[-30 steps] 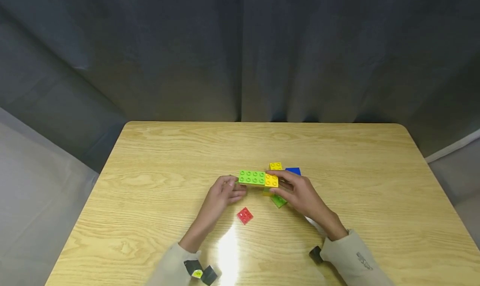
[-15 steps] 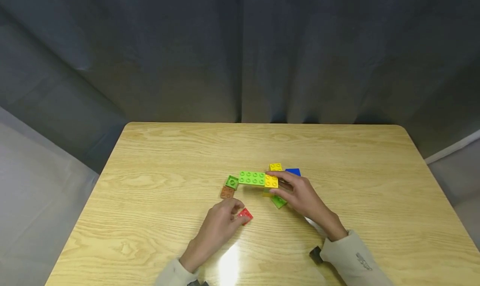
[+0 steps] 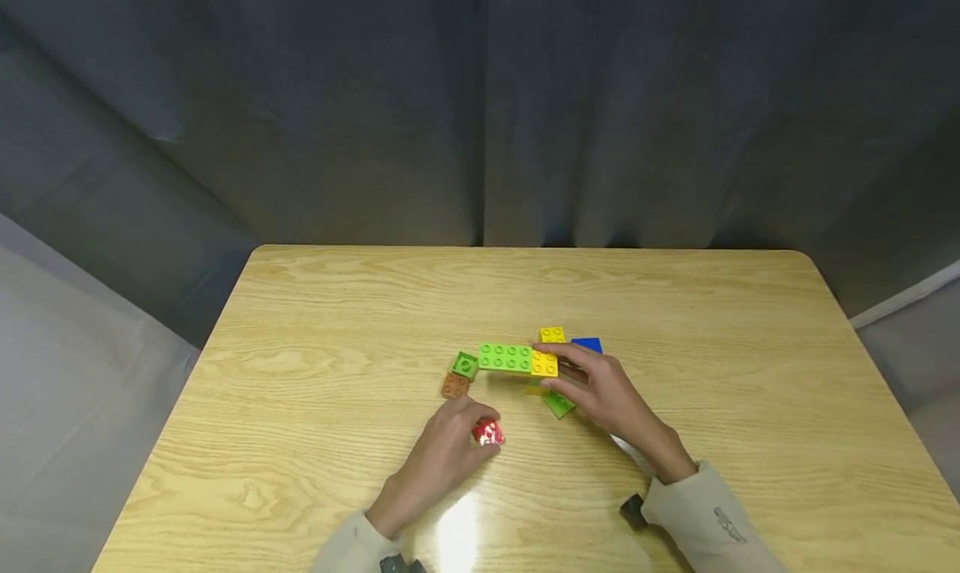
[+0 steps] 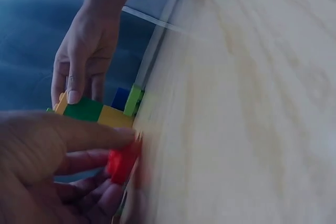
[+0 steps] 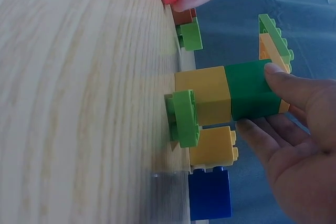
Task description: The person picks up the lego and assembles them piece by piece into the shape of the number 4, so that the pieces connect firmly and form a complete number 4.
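Though glossy, table [image 3: 337, 306] near dark curtain [image 3: 480, 106].

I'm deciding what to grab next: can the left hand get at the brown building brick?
Probably yes: the brown building brick lies just beyond the left hand with nothing on top, though that hand pinches the red building brick.

Just past the left fingers [image 3: 480, 409], a brown block [image 3: 454, 386] is blocking the way. Left of the right fingers [image 3: 564, 350], a long green block [image 3: 506, 357] is sticking out, leaving room underneath. Bare counter [image 3: 330, 364] is spreading wide left of the left fingers.
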Demonstrator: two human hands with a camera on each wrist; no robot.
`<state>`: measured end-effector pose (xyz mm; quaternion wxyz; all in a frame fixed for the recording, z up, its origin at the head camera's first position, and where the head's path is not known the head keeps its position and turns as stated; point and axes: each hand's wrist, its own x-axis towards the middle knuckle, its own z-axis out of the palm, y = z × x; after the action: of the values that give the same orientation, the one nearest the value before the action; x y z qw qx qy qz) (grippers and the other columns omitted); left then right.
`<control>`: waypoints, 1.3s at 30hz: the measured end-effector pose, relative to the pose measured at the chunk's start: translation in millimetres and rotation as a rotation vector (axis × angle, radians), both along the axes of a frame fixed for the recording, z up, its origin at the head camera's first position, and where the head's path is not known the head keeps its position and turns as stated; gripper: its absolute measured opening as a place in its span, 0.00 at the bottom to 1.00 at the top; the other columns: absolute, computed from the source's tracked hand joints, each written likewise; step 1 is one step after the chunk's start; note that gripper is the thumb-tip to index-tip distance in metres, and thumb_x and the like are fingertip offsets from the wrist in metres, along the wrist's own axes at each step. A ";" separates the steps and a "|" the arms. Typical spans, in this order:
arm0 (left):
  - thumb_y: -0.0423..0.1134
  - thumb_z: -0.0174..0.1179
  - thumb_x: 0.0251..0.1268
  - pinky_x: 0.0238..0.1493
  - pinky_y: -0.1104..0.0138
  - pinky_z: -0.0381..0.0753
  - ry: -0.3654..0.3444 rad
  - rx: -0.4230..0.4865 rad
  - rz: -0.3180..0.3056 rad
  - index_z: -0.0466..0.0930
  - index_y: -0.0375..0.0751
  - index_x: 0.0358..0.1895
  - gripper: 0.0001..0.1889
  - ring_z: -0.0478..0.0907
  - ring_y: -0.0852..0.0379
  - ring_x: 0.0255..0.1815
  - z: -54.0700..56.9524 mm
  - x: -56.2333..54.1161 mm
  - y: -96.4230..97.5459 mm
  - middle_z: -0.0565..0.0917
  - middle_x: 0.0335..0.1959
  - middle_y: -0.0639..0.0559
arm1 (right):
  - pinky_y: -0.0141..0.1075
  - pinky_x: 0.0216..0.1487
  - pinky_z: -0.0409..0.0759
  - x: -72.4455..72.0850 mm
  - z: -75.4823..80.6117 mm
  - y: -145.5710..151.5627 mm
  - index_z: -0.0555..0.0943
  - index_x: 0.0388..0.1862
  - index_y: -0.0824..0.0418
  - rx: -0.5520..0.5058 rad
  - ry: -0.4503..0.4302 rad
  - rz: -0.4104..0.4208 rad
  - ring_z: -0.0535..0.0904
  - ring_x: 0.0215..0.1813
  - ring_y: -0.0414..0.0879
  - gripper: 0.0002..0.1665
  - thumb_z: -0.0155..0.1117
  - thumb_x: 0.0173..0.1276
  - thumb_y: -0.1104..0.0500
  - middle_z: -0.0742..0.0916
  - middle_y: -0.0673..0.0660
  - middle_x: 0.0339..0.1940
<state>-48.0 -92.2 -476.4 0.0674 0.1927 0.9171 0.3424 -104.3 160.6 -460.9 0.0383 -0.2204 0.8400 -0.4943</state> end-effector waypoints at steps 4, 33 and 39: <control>0.34 0.77 0.58 0.37 0.72 0.79 -0.072 0.084 0.010 0.87 0.37 0.52 0.18 0.77 0.60 0.37 1.1 -4.3 -1.3 0.82 0.42 0.52 | 0.44 0.61 0.82 0.5 0.3 0.3 0.81 0.68 0.60 0.003 -0.005 -0.001 0.79 0.67 0.57 0.29 0.74 0.68 0.65 0.82 0.62 0.68; 0.33 0.70 0.68 0.47 0.62 0.85 -0.537 0.749 0.129 0.77 0.31 0.65 0.24 0.87 0.47 0.49 18.0 -54.7 -8.1 0.87 0.52 0.37 | 0.45 0.61 0.82 0.7 0.2 1.7 0.81 0.68 0.60 0.007 -0.001 0.008 0.79 0.67 0.57 0.29 0.73 0.68 0.65 0.82 0.62 0.68; 0.30 0.70 0.67 0.56 0.56 0.86 -0.575 0.793 0.108 0.76 0.29 0.65 0.25 0.87 0.48 0.52 21.1 -58.7 -8.0 0.87 0.54 0.39 | 0.45 0.61 0.82 0.7 0.0 1.3 0.81 0.68 0.60 0.004 -0.002 0.010 0.79 0.68 0.58 0.29 0.73 0.68 0.66 0.82 0.62 0.68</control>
<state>-106.7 -100.1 -455.3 0.2216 0.0533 0.6689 0.7075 -103.6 161.8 -460.9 0.0422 -0.2242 0.8397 -0.4928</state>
